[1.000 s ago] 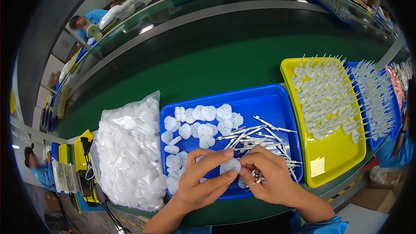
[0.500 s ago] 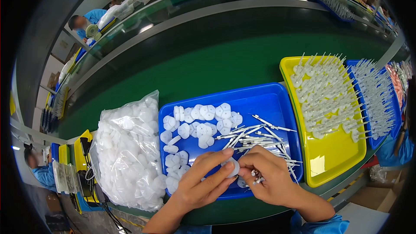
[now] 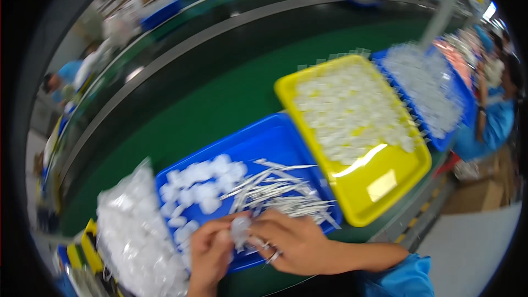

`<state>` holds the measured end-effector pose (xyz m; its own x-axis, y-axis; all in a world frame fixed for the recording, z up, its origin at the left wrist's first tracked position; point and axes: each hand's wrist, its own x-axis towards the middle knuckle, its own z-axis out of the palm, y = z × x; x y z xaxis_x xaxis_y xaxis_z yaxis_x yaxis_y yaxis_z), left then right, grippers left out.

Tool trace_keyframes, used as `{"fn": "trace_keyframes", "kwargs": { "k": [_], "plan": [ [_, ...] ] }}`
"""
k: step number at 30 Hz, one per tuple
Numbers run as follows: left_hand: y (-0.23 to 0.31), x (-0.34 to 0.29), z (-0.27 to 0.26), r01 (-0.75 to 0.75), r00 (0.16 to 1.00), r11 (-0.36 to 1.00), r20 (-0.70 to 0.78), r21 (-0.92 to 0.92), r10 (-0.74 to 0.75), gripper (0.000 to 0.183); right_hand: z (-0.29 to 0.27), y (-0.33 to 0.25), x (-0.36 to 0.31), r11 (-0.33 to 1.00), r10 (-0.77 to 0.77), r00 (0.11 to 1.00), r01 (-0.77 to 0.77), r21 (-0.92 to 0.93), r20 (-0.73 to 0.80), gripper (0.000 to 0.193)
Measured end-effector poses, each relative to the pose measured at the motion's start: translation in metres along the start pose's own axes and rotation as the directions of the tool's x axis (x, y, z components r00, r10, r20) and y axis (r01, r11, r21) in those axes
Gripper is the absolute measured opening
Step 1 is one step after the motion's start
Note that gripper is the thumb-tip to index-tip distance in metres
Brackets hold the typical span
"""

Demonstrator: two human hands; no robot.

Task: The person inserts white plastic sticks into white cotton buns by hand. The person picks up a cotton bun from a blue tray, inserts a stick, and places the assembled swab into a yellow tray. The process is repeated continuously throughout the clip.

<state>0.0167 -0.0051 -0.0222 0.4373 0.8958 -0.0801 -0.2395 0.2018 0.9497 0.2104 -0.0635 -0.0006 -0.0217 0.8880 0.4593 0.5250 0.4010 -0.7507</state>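
Note:
My left hand pinches a whitish round plastic piece over the near edge of the blue tray. Close against that piece is my right hand, its fingers closed on a few thin white sticks. Motion blur hides whether a stick enters the piece. Behind the hands, a heap of loose white sticks lies on the right of the tray. On its left are many white round pieces.
A bulging clear bag of white pieces stands left of the blue tray. To the right, a yellow tray holds rows of white parts, with another filled blue tray beyond. A co-worker's blue sleeve is at far right. The green belt runs behind.
The view has swung to the right and tilted, so trays and bag appear shifted left, with blur. Both hands stay together at the round piece; the right still grips sticks.

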Motion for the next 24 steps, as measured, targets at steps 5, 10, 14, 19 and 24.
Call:
{"fn": "trace_keyframes", "kwargs": {
  "k": [5,10,14,19,24],
  "plan": [
    [0.025,0.012,0.0,-0.324,0.892,0.243,0.21,0.914,0.399,0.034,-0.088,0.002,-0.04,0.982,0.155,0.974,-0.17,-0.083,-0.168,0.021],
    [0.01,0.025,0.01,-0.235,0.949,-0.174,0.264,0.956,0.174,0.039,-0.161,0.053,-0.072,0.674,0.43,0.714,-0.661,-0.33,-0.552,0.011],
    [0.014,0.025,-0.002,-0.211,0.963,-0.013,0.21,0.977,0.167,0.042,-0.164,0.081,-0.063,0.619,0.415,0.742,-0.654,-0.435,-0.526,0.007],
    [0.014,0.022,-0.002,-0.099,0.945,0.065,0.073,0.993,0.32,0.036,-0.163,0.087,-0.058,0.645,0.401,0.75,-0.639,-0.419,-0.526,0.011],
    [0.021,0.023,-0.008,-0.131,0.92,0.201,0.043,0.971,0.39,0.023,-0.163,0.088,-0.065,0.701,0.333,0.817,-0.549,-0.455,-0.472,0.019]
  ]
}}
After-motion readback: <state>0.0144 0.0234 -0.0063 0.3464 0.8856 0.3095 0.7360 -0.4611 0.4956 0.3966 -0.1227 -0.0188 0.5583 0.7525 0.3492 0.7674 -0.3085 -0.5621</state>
